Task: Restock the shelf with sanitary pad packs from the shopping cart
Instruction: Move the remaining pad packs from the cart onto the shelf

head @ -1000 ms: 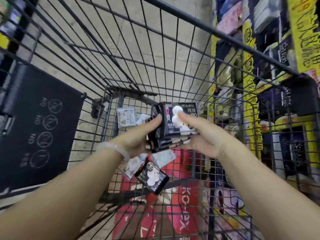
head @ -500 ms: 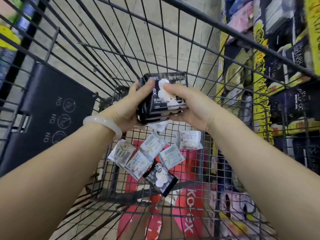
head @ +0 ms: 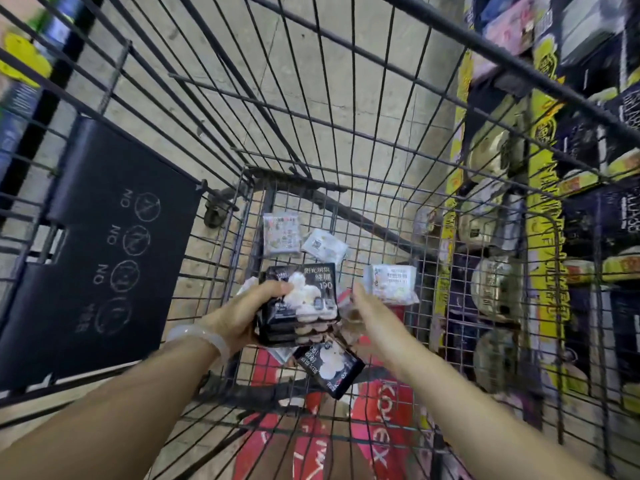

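The stack of black sanitary pad packs in my fingers carries white cotton-flower prints and white lettering. A translucent white bangle circles my left wrist. Pale white sachets lie on the dark grey wire cart; beneath, red packaging shows white letters. Yellow strips edge the shelf.

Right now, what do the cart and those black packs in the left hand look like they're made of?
Cart: dark metal wire, judging by its thin rigid welded grid; matte, probably coated.
Black packs, stacked in the left hand: soft plastic film, seemingly glossy, with printed white flowers and slightly crumpled edges.
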`<state>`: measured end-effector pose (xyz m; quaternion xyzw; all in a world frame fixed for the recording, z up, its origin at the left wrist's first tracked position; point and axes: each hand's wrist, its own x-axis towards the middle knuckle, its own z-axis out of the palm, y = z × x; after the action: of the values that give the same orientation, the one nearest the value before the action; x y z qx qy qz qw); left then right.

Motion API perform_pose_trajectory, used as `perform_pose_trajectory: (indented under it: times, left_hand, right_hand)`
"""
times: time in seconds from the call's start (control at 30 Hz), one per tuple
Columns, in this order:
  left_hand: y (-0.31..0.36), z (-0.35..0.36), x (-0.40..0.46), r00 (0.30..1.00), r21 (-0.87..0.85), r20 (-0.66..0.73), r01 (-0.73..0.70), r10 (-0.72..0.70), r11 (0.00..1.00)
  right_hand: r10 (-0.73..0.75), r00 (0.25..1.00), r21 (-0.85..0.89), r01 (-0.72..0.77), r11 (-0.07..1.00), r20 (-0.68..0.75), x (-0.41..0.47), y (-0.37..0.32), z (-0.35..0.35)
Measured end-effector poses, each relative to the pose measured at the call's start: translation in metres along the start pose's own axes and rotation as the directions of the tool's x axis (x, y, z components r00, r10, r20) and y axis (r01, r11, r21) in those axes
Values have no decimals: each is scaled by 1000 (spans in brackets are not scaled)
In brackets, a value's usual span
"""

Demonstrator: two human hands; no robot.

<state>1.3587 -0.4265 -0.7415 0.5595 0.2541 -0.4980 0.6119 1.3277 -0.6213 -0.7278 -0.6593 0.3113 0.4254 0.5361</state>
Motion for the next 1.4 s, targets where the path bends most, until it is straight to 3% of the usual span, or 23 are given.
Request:
perform_pose_trajectory:
  times: [0.03,0.1,0.2,0.33,0.47,0.63,0.83,0.9,0.97,1.03,1.13,1.23,1.4]
  left_hand:
    - [0,-3,2,1000,2,-14,-1,2,1000]
    - [2,-7,4,1000,-2,-5,-20,20,1000]
    - [5,-11,4,1000,11,-5,-18,18,1000]
    - [5,-19,6,999,47,-34,-12,13,999]
    - [4,-22,9,999,19,-47,-25,26,1000]
    - [2,-24,9,998,9,-59,-31,32,999]
    - [3,-21,12,999,-16,-8,-39,39,999]
    - [2,-21,14,999,-21,-2,-42,42,999]
    - [-1,-22,17,998,0,-3,-55,55,998]
    - [-3,-24,21,997,7,6,-75,75,997]
    - [-4,-20,22,993,-14,46,-106,107,994]
    - [-6,-17,22,990,-11,77,-118,118,993]
    - [-14,-25,31,992,35,8,-124,124,992]
  right_hand:
    - [-40,994,-305,6,952,-106,2,13,-4]
    - [-72,996,-679,14,734,-57,4,38,0]
    - [69,998,-810,-52,584,-15,11,61,21]
    - [-99,991,-908,-45,416,-94,24,72,39]
    - [-124,992,-876,37,482,-26,28,71,16]
    - [-22,999,-646,45,762,45,1,43,-48]
    - [-238,969,-239,216,947,-66,-37,-2,-77]
    - [-335,940,-151,323,934,-61,-45,-23,-70]
    - [-390,921,-182,380,907,-20,-49,-44,-55]
    - [-415,910,-306,401,864,20,-52,-59,-35]
    - [-446,893,-576,395,716,58,-55,-71,-12]
    - [-386,920,-678,322,661,61,-53,-79,-7]
    - [-275,954,-730,272,627,119,-48,-92,-11]
